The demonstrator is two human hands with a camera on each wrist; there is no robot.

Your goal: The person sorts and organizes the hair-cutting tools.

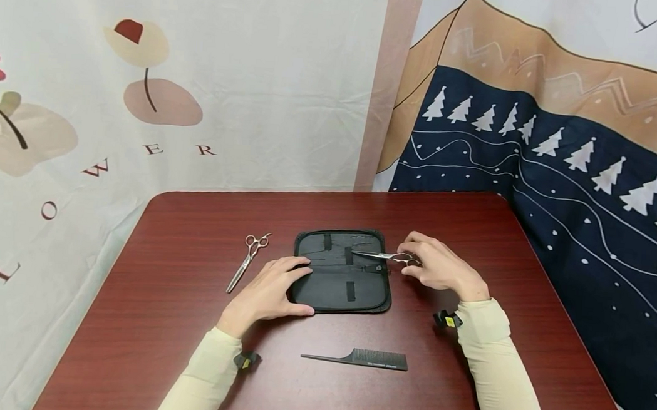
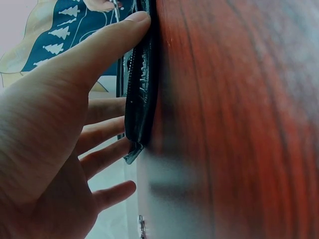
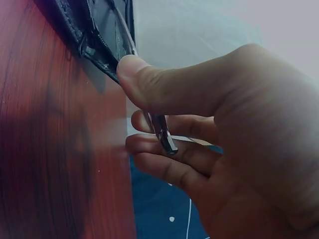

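Note:
A black zip case point(image 1: 323, 287) lies spread on the table, with dark elastic loops on its inner face. My left hand point(image 1: 269, 290) rests at its left side, fingers spread and fairly straight, the thumb by the near left corner. In the left wrist view the thumb touches the zipped edge point(image 2: 143, 84). From the right, my right hand point(image 1: 443, 266) pinches silver scissors point(image 1: 378, 255) by the finger rings between thumb and fingers. Their blades point left over the case, the tips overlapping an elastic loop point(image 1: 349, 256). Part of the handle point(image 3: 160, 130) shows under the thumb in the right wrist view.
A second pair of silver scissors point(image 1: 239, 273) lies left of the case. Nearer the front is a black tail comb point(image 1: 379, 358), its thin handle pointing left. The reddish-brown table point(image 1: 184, 347) meets printed curtains point(image 1: 289, 102) at the back and right.

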